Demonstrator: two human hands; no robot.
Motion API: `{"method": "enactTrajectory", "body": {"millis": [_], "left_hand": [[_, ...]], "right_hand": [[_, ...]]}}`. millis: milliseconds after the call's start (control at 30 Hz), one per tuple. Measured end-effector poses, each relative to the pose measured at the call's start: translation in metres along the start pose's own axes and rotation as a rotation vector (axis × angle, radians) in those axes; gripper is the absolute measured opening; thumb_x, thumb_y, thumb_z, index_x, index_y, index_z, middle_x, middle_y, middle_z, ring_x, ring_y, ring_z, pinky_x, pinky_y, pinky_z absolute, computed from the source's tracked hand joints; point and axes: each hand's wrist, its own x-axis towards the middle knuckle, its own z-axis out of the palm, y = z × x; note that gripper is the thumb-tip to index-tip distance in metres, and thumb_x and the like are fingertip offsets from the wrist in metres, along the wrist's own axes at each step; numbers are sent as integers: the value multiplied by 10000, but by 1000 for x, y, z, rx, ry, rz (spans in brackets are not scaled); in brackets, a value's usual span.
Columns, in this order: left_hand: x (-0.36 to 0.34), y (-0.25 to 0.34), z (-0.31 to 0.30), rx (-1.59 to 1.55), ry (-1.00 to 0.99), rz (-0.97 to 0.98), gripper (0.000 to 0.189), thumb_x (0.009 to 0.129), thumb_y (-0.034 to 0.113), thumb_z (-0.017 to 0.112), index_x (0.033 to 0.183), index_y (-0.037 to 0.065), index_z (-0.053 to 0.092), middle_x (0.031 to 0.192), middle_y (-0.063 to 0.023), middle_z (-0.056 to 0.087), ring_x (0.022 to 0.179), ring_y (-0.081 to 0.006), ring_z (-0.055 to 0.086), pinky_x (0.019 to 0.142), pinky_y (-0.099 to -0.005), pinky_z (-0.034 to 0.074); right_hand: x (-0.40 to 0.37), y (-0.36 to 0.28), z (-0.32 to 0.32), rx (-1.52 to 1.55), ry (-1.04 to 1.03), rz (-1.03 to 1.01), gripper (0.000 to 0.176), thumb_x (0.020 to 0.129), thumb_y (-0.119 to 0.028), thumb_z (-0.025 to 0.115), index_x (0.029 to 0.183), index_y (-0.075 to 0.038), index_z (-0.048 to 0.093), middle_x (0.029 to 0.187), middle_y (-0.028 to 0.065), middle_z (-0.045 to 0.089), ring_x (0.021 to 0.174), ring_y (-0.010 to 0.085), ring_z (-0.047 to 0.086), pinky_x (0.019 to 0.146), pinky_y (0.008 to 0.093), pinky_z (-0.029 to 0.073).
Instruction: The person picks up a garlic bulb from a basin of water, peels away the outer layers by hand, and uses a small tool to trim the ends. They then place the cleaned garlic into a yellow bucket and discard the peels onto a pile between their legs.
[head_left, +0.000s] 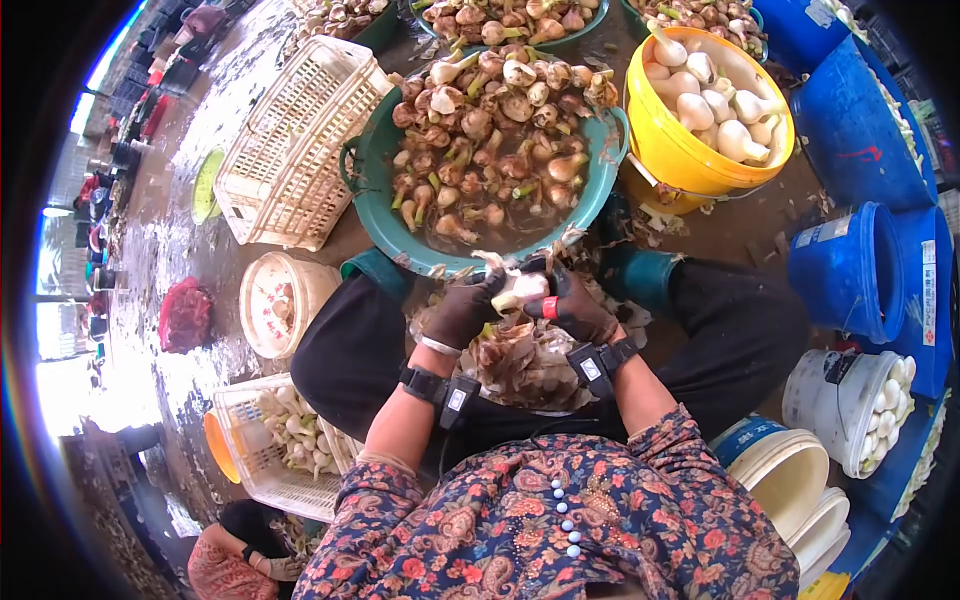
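My left hand [464,309], in a dark glove, is closed on the left side of a whitish garlic bulb [522,289]. From the right my right hand [582,308] grips the same bulb; its glove is dark too, with a red band on one finger. A loose piece of pale skin stands up by the left fingertips. Just beyond the hands is a green tub [375,215] of unpeeled garlic bulbs [490,140] in brownish water. Below them, peeled-off skins [520,365] are heaped between my legs.
A yellow bucket [650,130] of peeled white bulbs stands right of the tub, a white plastic crate [290,150] to its left. Blue buckets [835,270] and a white bucket [820,400] line the right side. Another person's hand [285,568] shows at lower left.
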Motion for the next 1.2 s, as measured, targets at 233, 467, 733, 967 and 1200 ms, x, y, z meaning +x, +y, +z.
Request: {"method": "enactTrajectory", "body": {"millis": [233,467,733,967,1200], "left_hand": [[-8,25,2,-470,109,-116,361,944,246,489,1188,-17,520,1044,-58,604,835,-130,586,726,-275,487],[-16,54,10,-168,225,-30,193,868,174,610,948,1,640,839,-13,632,725,-70,549,637,-229,449],[-58,50,-9,542,-285,198,229,772,208,693,962,85,655,749,-120,630,699,-205,622,635,-298,474],[-30,54,-29,957,-8,-98,343,732,335,726,908,47,661,731,-116,648,650,-206,643,599,-310,495],[-1,62,43,659,249,350,318,712,249,755,906,27,636,764,-111,654,648,-218,644,590,-306,502]], "right_hand": [[6,-13,10,-922,254,-487,403,732,-145,714,1098,-49,575,1117,145,537,1031,260,537,899,339,423],[10,-4,14,215,592,58,161,760,-98,686,890,-5,662,845,48,634,740,180,598,695,293,478],[12,9,-30,604,626,-22,205,862,-288,590,871,-85,622,748,-9,611,611,84,567,522,212,434],[12,13,-27,1423,275,136,232,893,-204,542,1002,-7,597,836,42,641,722,138,615,645,251,547],[7,25,1,834,457,53,274,924,-222,483,1094,-25,570,952,78,633,860,166,613,720,265,550]]}}
